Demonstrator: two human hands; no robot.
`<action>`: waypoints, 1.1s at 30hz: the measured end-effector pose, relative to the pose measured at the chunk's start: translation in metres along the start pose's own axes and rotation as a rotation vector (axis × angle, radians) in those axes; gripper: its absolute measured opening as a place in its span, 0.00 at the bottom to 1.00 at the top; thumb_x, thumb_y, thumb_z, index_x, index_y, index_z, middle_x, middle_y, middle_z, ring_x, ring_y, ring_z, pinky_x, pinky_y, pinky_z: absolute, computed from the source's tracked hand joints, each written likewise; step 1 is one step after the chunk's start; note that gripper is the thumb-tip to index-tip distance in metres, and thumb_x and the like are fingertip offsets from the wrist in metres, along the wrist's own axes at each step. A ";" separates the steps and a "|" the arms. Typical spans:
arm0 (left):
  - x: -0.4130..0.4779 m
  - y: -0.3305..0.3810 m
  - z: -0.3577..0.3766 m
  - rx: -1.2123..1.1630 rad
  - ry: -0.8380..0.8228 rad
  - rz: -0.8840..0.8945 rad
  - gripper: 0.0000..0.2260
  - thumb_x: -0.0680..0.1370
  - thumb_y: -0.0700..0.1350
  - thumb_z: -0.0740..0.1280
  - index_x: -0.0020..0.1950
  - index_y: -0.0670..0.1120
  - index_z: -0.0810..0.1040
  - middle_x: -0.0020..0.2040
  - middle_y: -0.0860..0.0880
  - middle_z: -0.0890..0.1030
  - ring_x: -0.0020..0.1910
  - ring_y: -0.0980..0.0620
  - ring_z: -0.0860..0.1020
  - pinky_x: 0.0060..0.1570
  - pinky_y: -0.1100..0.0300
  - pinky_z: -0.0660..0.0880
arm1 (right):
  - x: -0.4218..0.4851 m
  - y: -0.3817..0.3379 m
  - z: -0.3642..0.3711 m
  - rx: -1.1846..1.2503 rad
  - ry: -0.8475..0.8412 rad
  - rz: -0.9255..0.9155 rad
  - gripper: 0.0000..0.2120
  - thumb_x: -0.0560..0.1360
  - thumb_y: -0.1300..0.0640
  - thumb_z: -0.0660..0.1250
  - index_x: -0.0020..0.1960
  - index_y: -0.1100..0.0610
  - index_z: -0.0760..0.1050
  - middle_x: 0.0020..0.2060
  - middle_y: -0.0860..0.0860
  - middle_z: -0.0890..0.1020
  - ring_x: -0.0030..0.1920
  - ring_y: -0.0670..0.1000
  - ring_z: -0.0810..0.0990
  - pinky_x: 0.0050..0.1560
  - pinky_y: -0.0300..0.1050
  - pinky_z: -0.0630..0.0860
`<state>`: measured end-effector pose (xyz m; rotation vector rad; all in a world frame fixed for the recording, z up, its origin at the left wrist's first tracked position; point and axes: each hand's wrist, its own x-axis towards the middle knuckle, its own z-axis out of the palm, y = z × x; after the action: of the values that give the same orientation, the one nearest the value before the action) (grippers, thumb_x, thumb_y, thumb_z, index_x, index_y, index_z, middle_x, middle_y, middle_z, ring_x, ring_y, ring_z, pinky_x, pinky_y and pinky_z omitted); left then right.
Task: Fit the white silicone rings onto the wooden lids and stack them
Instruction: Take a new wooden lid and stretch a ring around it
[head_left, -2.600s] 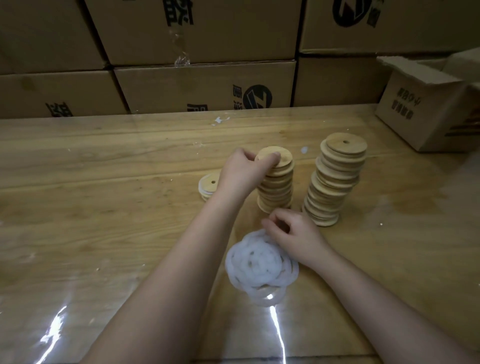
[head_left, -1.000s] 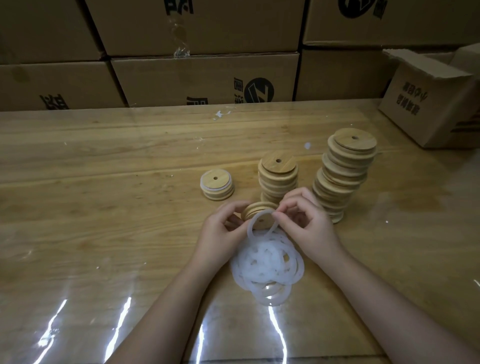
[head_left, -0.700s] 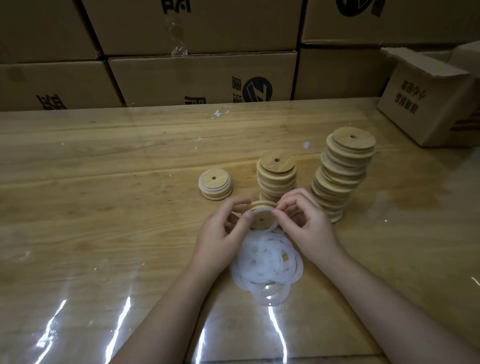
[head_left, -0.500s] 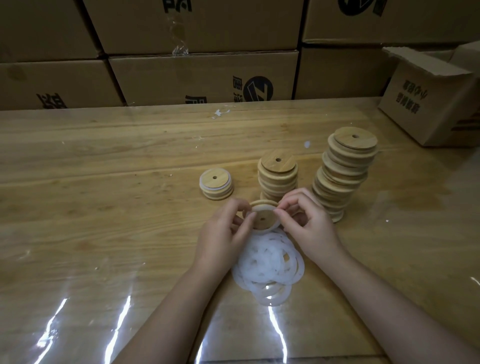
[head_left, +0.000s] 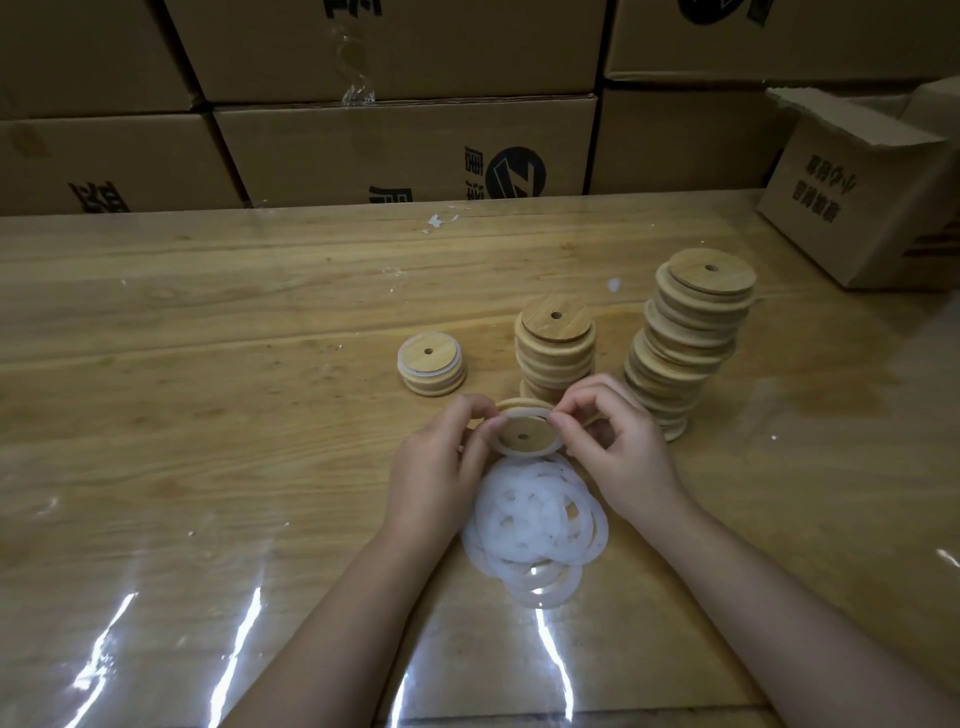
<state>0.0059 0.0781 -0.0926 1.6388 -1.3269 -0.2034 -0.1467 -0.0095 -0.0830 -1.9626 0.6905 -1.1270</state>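
Both hands' fingers (head_left: 480, 415) pinch lid (head_left: 522, 434) w/ ring (head_left: 540, 451) around it.

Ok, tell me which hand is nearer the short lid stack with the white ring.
Left. The left hand is just on the person's side of the short stack, apart from it; the right hand is farther right, beyond the held lid.

lid (head_left: 522, 432): tilted, white ring (head_left: 527, 454) around rim | ring pile (head_left: 535, 525): loose, on worktop (head_left: 208, 415), below lid | bare-lid stacks (head_left: 555, 343): two, behind | ringed lids (head_left: 430, 364): low stack, left
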 end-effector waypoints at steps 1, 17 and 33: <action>0.000 0.000 0.000 -0.003 0.005 -0.005 0.04 0.75 0.54 0.62 0.48 0.57 0.71 0.38 0.54 0.81 0.34 0.55 0.78 0.37 0.49 0.77 | 0.000 0.000 0.000 0.001 0.000 0.003 0.04 0.72 0.67 0.69 0.41 0.60 0.76 0.41 0.50 0.76 0.39 0.45 0.75 0.37 0.35 0.72; 0.002 -0.001 -0.001 0.032 0.021 -0.031 0.01 0.78 0.46 0.66 0.47 0.52 0.76 0.36 0.54 0.81 0.36 0.53 0.81 0.37 0.49 0.77 | 0.001 -0.002 0.001 0.006 -0.002 0.018 0.06 0.71 0.68 0.69 0.40 0.59 0.75 0.40 0.50 0.75 0.39 0.46 0.75 0.35 0.43 0.76; 0.002 0.003 -0.003 0.118 0.002 0.021 0.03 0.78 0.46 0.65 0.49 0.48 0.77 0.44 0.54 0.82 0.42 0.50 0.82 0.40 0.48 0.77 | 0.003 0.005 0.000 0.030 -0.031 0.055 0.04 0.73 0.69 0.67 0.41 0.62 0.75 0.42 0.52 0.75 0.40 0.52 0.77 0.38 0.48 0.77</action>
<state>0.0063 0.0780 -0.0879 1.7220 -1.3757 -0.1129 -0.1459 -0.0143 -0.0856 -1.9200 0.7031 -1.0663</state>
